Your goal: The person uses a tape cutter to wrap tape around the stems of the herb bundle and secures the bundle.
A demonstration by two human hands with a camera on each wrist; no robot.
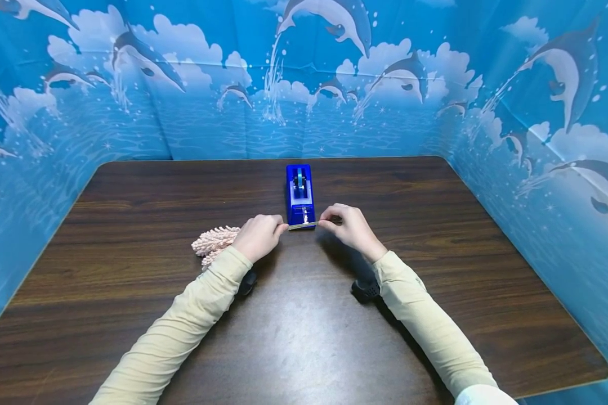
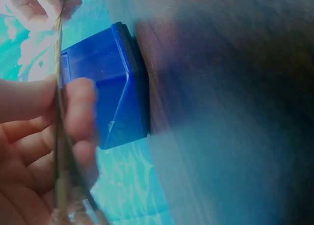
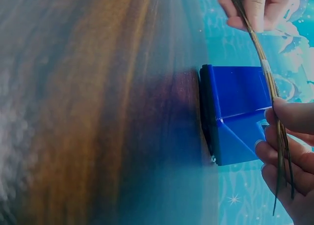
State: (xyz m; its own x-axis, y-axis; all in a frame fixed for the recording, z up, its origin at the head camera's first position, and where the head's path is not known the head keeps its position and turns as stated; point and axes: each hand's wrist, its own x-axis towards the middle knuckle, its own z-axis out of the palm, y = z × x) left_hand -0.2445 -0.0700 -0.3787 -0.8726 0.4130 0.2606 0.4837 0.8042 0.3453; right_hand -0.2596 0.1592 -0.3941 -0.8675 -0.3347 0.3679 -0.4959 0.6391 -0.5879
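Observation:
A bundle of thin brownish stems (image 1: pixel 303 225) stretches between the two hands, just in front of a blue tape dispenser (image 1: pixel 291 197). The left hand (image 1: pixel 258 236) pinches it at one side, with pale pink, bushy flower heads (image 1: pixel 214 242) sticking out beyond the wrist. Thumb and fingers of the right hand (image 1: pixel 353 229) pinch the other side, and loose stem ends (image 3: pixel 280 161) hang past them in the right wrist view. A whitish band, perhaps tape, shows on the stems (image 3: pixel 266 70) between the hands. Much of the flowers is hidden behind the left hand and sleeve.
The dark wood-grain table (image 1: pixel 132 225) carries the dispenser near its far middle. A blue dolphin-print curtain (image 1: pixel 304 112) hangs behind and along both sides. Dark wrist devices (image 1: pixel 366 289) sit under both forearms, close above the tabletop.

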